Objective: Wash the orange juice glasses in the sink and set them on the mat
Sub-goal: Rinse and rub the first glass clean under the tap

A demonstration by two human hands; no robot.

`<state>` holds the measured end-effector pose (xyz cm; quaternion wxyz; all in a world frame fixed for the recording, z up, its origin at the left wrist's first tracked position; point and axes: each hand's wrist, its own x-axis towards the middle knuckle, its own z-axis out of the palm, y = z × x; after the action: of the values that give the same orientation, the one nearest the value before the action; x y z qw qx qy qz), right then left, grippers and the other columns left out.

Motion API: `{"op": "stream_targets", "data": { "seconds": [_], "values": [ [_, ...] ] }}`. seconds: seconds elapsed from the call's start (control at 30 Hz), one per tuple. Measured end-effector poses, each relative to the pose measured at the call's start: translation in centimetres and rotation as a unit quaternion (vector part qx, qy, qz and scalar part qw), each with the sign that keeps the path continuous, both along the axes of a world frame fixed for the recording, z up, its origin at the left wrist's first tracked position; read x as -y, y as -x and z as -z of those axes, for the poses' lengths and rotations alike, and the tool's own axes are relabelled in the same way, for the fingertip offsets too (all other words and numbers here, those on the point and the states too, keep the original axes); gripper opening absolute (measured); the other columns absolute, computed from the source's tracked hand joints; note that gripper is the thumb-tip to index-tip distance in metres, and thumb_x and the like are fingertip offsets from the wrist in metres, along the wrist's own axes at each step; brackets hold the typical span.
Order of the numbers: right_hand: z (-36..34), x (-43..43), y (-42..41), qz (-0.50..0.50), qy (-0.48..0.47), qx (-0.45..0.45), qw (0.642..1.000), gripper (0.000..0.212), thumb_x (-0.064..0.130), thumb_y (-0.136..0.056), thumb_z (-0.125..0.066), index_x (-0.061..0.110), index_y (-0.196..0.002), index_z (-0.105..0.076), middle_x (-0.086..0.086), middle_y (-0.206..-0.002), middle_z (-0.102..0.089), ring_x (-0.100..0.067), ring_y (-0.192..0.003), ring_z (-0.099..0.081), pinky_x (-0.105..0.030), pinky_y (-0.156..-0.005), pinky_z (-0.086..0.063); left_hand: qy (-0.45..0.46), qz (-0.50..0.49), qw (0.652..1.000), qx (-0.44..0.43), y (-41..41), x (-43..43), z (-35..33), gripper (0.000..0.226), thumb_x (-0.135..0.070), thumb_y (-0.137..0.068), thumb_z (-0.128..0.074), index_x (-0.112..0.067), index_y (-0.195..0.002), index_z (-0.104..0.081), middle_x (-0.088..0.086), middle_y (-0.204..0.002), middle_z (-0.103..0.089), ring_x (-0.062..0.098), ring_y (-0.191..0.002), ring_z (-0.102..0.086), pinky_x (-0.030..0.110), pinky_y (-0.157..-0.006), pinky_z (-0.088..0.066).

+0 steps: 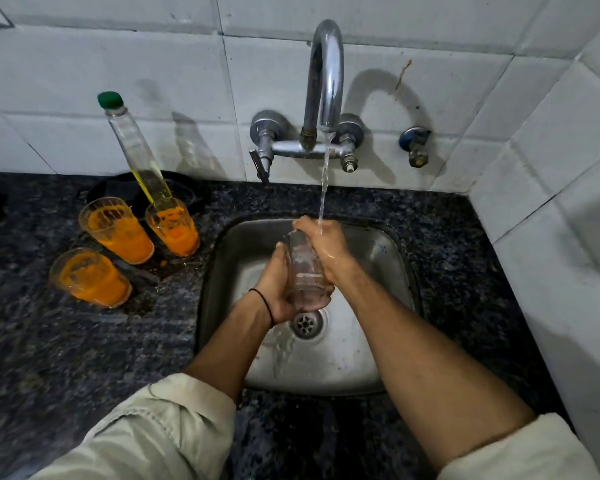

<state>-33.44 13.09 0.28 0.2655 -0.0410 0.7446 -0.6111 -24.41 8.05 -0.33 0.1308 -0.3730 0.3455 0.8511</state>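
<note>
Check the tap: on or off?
On. A stream of water falls from the tap spout onto the right hand, which with the left hand holds a glass over the sink.

sink (388, 258): dull brushed steel | tap (327, 74): glossy chrome | counter (84, 341): polished speckled stone | wall tiles (118, 64): matt white ceramic | glass (303, 268): clear, wet

A clear glass (303, 268) is held above the steel sink (378, 258), over the drain. It looks clean, with no orange left inside, though its mouth is hidden, so this cannot be fully seen. Three more glasses are stood upright on the dark counter to the left of the sink: one at the back left (116, 230), one at the back right (173, 226), one in front (90, 277). All three are smeared with orange juice.
</note>
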Motion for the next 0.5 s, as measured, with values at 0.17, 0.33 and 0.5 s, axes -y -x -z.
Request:
{"op": "stream_targets", "data": {
  "seconds": [0.17,0.33,0.5],
  "values": [
    [0.1,-0.3,-1.1,-0.035,-0.183,-0.215,0.959,0.043,0.025,-0.093,-0.058,0.014,-0.053,-0.051,0.005,-0.047,-0.045,-0.008,-0.044,-0.041,-0.028,-0.046,-0.03,0.281,-0.026,0.958,0.051,1.6,-0.7,0.7,0.078,-0.064,-0.097,-0.012,-0.007,-0.082,-0.064,0.018,-0.073,-0.066,0.031,-0.07,-0.063,0.051,-0.086,-0.054],
    [-0.3,-0.3,-0.6,0.001,-0.174,-0.147,0.974,0.036,0.025,-0.087,-0.063,0.013,-0.053,-0.058,-0.002,-0.056,-0.058,-0.02,-0.057,-0.057,-0.033,-0.057,-0.044,0.213,-0.023,0.977,0.006,1.1,-1.2,1.1,0.075,-0.065,-0.099,-0.02,-0.01,-0.083,-0.069,0.017,-0.076,-0.07,0.028,-0.066,-0.069,0.042,-0.066,-0.06],
    [-0.7,-1.1,-0.5,0.052,-0.03,-0.029,0.998,0.036,0.013,-0.09,-0.061,0.018,-0.055,-0.055,0.003,-0.053,-0.053,-0.009,-0.046,-0.047,-0.024,-0.051,-0.039,-0.006,0.003,1.0,-0.008,0.5,-0.7,0.4,0.076,-0.068,-0.096,-0.021,-0.007,-0.094,-0.066,0.015,-0.082,-0.067,0.027,-0.066,-0.064,0.033,-0.065,-0.055]
  ]
}}
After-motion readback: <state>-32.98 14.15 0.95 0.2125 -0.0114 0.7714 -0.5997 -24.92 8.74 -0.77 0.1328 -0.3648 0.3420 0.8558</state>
